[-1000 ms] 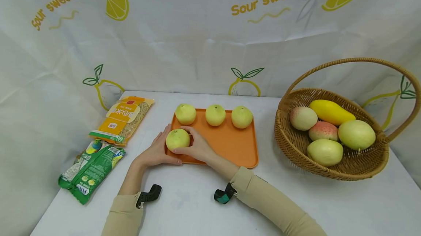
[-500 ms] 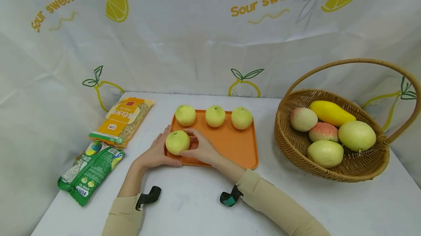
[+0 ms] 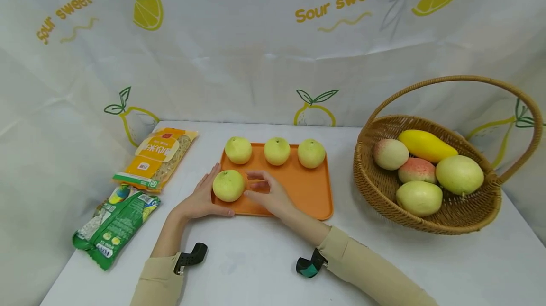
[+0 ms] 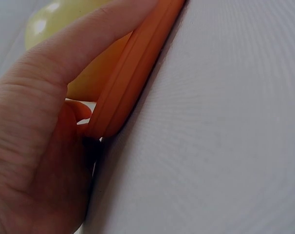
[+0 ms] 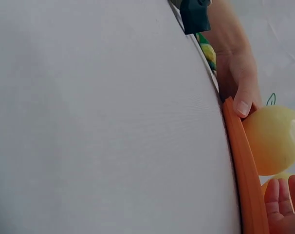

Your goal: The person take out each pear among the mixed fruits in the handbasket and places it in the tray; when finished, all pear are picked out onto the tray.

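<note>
White backdrop (image 3: 230,78) behind everything, white counter (image 3: 239,268) under it. Wicker basket (image 3: 384,199) sits right of the orange tray (image 3: 294,187), mixed fruit (image 3: 419,198) inside, nobody touching it. Two bags lie left of the tray: orange packet (image 3: 155,159) level with its far half, green packet (image 3: 115,225) lower, level with its near edge and beyond. Hands: left hand (image 3: 202,198) is spread round the tray's near left corner, fingers straight up the left side, thumb on the near rim; grasps nothing, seems to be just steadying the tray. Can't tell whether it also brushes the near fruit (image 3: 229,185). Right hand (image 3: 273,197) is the change: a second ago its fingers and thumb were on that fruit's right side, now they've let go and backed off toward the tray's middle, loosely bent, nothing in them, narrow gap to the fruit. Near fruit, round and pale yellow-green, sits in the tray's near left corner, same spot as when it was touched. Three matching ones, far-left fruit (image 3: 238,150), far-middle fruit (image 3: 277,151) and far-right fruit (image 3: 312,153), line the tray's far edge, not shifted. My read: near fruit counts as set down, it stays put without the right hand; four on the tray.
</note>
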Action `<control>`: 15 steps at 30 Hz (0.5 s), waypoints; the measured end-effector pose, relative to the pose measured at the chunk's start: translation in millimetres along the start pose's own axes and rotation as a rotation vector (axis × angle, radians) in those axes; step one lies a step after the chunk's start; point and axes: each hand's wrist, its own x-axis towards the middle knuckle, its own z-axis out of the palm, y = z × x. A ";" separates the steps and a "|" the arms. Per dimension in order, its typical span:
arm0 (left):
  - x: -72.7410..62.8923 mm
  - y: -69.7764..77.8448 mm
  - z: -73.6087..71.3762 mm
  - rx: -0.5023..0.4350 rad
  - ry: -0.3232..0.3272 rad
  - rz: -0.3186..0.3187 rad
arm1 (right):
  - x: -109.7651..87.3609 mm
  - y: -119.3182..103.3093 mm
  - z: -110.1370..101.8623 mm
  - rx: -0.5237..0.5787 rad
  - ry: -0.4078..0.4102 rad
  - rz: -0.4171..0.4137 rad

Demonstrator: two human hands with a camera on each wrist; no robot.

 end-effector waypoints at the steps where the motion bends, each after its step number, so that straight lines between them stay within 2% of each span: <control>1: 0.0 -0.2 -0.1 0.006 0.000 0.001 | -2.2 -0.4 -2.7 0.015 0.013 -0.001; 4: -0.2 -1.1 -0.4 0.011 -0.001 -0.002 | -8.9 -2.1 -10.7 0.076 0.036 0.007; 9: -0.6 -1.6 -0.7 0.002 -0.006 -0.010 | -20.0 -5.9 -23.9 0.188 0.043 0.078; 15: 0.0 -1.3 0.6 -0.002 -0.010 0.004 | -31.7 -7.9 -39.9 0.231 0.047 0.127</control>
